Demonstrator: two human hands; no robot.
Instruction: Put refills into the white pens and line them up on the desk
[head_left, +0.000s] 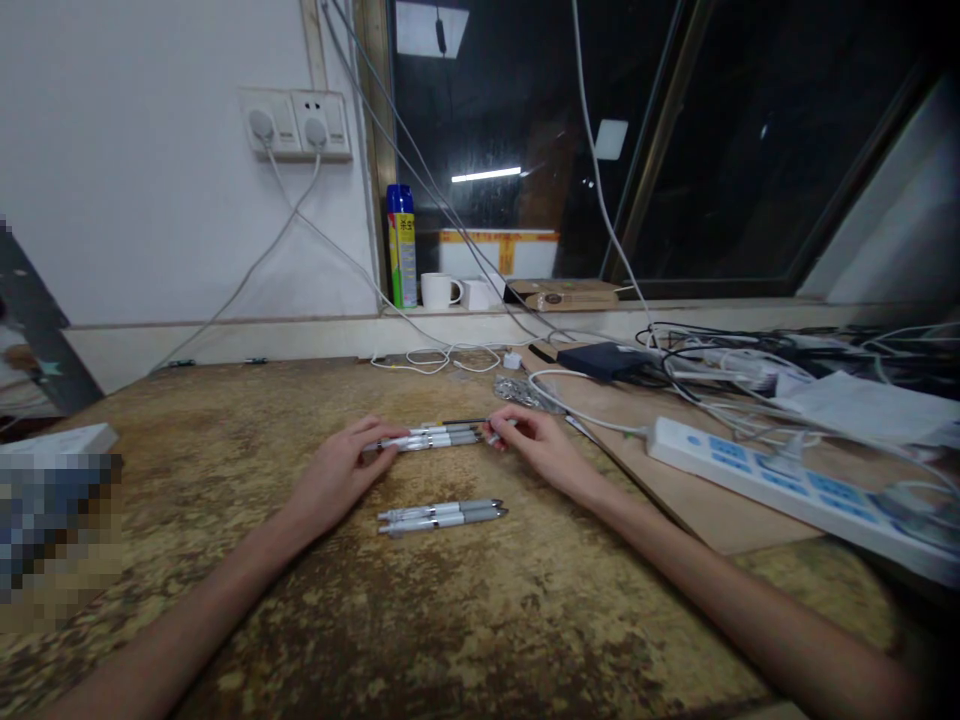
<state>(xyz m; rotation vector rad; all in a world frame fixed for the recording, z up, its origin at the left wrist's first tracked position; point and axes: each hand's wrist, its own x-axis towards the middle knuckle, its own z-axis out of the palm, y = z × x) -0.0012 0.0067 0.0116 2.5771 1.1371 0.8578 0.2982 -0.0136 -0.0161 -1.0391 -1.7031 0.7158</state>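
Observation:
My left hand [343,468] is closed, thumb and fingers round the left ends of white-and-grey pens [442,440] that lie side by side on the worn wooden table [420,620]. At the pens' right ends, my right hand [531,440] is closed in a pinch. A small greyish-white piece shows between its fingers, too small to name. Just left of those fingertips lies a thin dark rod [465,421], partly hidden. Nearer to me, two more white-and-grey pens [442,516] rest together, tips pointing right.
A white power strip [720,460] lies right of my right arm on a brown board [637,450], with tangled cables [697,370] behind. A clear plastic bag [521,390] sits beyond my right hand. On the sill stand a spray can [402,245] and a white mug [437,290].

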